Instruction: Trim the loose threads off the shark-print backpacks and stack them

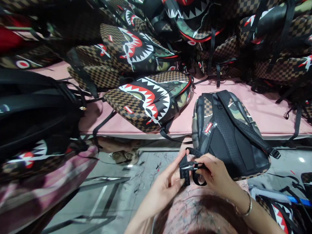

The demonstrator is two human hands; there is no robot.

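Observation:
My left hand (168, 185) is closed on a short length of black strap (184, 174), holding it between thumb and fingers above my lap. My right hand (215, 170) grips a small pair of thread snips (191, 166), their metal tips against the strap. The fingers partly hide the snips' handles. Just beyond my hands a backpack (231, 139) lies over the table edge with its black padded back and shoulder straps facing up. A red label in clear plastic (209, 128) sits on its back.
A checked backpack with a shark-mouth print (153, 100) lies on the pink table (180, 125); several similar ones are piled behind. A black backpack (34, 107) stands at left above a pink plaid cloth (56, 182). Metal legs (102, 191) stand on the grey floor.

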